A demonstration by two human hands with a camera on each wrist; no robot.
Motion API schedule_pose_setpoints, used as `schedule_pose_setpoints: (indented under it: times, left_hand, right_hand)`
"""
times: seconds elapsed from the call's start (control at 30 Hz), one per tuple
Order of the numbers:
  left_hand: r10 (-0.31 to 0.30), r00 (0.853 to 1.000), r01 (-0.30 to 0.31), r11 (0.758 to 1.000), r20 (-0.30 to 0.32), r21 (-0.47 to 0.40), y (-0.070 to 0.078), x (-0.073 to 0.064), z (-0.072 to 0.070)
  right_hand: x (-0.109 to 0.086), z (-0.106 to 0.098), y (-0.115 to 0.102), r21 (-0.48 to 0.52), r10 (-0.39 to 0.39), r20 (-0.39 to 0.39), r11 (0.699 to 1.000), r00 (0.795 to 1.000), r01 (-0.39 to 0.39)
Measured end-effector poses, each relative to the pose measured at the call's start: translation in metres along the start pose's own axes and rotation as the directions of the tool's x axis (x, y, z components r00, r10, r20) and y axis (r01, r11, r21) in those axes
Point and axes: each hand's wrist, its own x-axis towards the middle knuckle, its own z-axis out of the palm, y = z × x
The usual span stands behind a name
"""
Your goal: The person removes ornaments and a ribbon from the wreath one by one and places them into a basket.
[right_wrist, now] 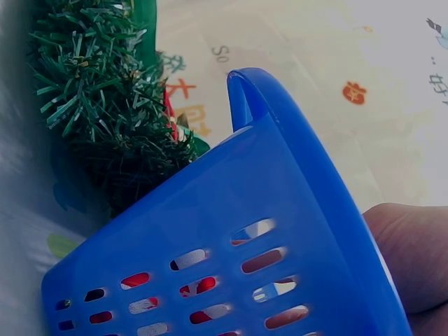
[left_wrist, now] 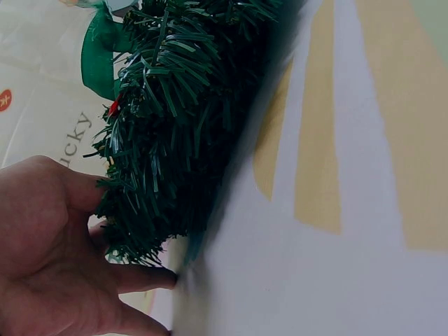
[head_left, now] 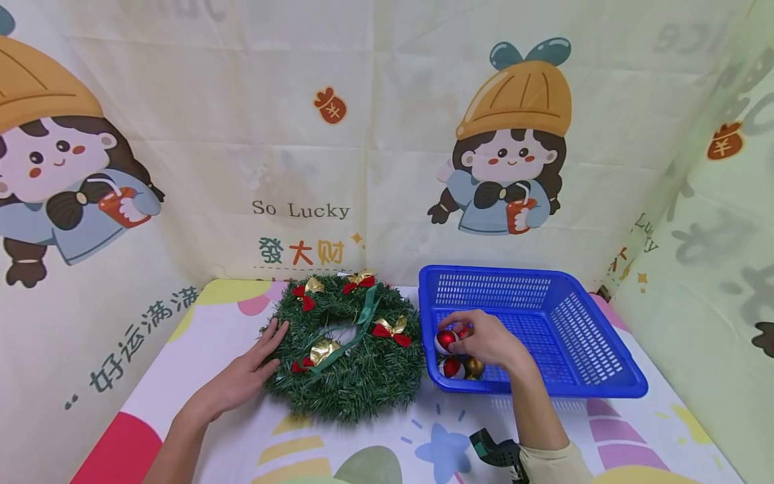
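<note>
A green Christmas wreath (head_left: 363, 396) with red and gold bows and a green ribbon lies on the table. My left hand (head_left: 248, 376) rests at its left side, fingers extended and touching the outer needles; the left wrist view shows this hand (left_wrist: 56, 259) beside the wreath (left_wrist: 161, 140). Inside the blue basket (head_left: 526, 388), my right hand (head_left: 486, 339) pinches a red and white Christmas ball (head_left: 445, 341) between thumb and fingers. Another red and white ball (head_left: 451, 368) and a gold ball (head_left: 474, 366) lie just below it. The basket wall hides most of the right hand in the right wrist view.
The basket's left wall stands close to the wreath's right side. A patterned cloth (head_left: 363, 457) covers the table, and printed curtains (head_left: 387, 134) enclose it at the back and both sides. A black device (head_left: 498, 450) is strapped at my right wrist.
</note>
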Motion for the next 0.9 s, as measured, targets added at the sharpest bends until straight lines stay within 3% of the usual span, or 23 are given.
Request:
schedule_pose_setpoints:
  times: [0.33, 0.9]
  left_hand:
    - [0.002, 1.0, -0.002, 1.0, -0.003, 0.002, -0.0005, 0.0002, -0.0003]
    - [0.002, 1.0, -0.002, 1.0, -0.002, -0.008, -0.0017, 0.0013, 0.0003]
  right_hand:
    - [-0.0012, -0.0011, -0.0019, 0.036, 0.006, -0.028, 0.999, 1.0, -0.005]
    - [0.0026, -0.0028, -0.0034, 0.079, -0.042, -0.18, 0.995, 0.983, 0.057]
